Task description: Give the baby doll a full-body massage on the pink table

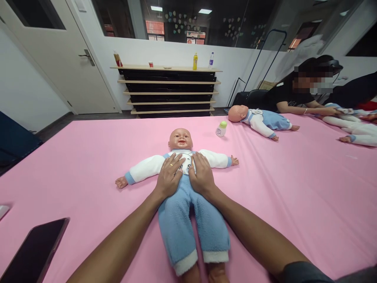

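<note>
A baby doll (193, 208) in a white top and blue fleece trousers lies on its back in front of me, arms spread wide and head away from me. My left hand (171, 175) rests flat on one side of its chest, a ring on one finger. On the other side of the chest lies my right hand (202, 173), also flat with fingers stretched out. Between the hands, part of a cartoon face on the top shows. Neither hand grips anything.
A pink sheet (97, 145) covers the table. Beyond the doll stands a small bottle with a green cap (221, 129). A second doll (262, 120) lies at the back right, near a person (294, 94) handling another doll. A phone (33, 251) lies at the near left.
</note>
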`<state>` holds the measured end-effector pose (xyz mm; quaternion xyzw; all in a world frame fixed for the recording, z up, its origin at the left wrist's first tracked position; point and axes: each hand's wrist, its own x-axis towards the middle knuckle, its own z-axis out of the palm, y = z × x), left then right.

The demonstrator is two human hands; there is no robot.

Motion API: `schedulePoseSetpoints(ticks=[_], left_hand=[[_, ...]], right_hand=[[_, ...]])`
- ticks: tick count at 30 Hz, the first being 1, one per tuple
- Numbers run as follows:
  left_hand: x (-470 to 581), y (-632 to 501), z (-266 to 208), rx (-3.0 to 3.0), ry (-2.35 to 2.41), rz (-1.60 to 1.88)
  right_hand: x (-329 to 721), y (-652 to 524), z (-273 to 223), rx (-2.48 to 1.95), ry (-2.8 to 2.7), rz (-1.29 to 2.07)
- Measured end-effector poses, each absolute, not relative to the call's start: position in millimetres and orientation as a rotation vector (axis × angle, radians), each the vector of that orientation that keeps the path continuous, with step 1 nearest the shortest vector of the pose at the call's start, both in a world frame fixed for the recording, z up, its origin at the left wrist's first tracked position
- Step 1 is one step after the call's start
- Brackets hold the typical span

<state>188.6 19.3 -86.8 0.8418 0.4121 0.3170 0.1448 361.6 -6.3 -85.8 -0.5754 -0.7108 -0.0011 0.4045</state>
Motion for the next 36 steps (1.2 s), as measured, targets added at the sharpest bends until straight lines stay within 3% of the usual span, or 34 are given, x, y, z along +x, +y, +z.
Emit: schedulePoseSetpoints(ticks=[8,16,29,36], left_hand=[[189,28,-108,2.188,1.357,1.246],[189,19,-102,2.181,1.241,1.462],[184,16,-91,2.502,0.929,1.182],[187,24,-92,2.39,1.117,1.031]], right_hand=[[364,-14,-72,-0.859,-2.146,0.087],[360,-5,-67,-1.197,-2.23,0.204],[362,0,-89,-1.546,-1.83,0.202],[363,-11,-81,-1.217,-1.819,0.024]])
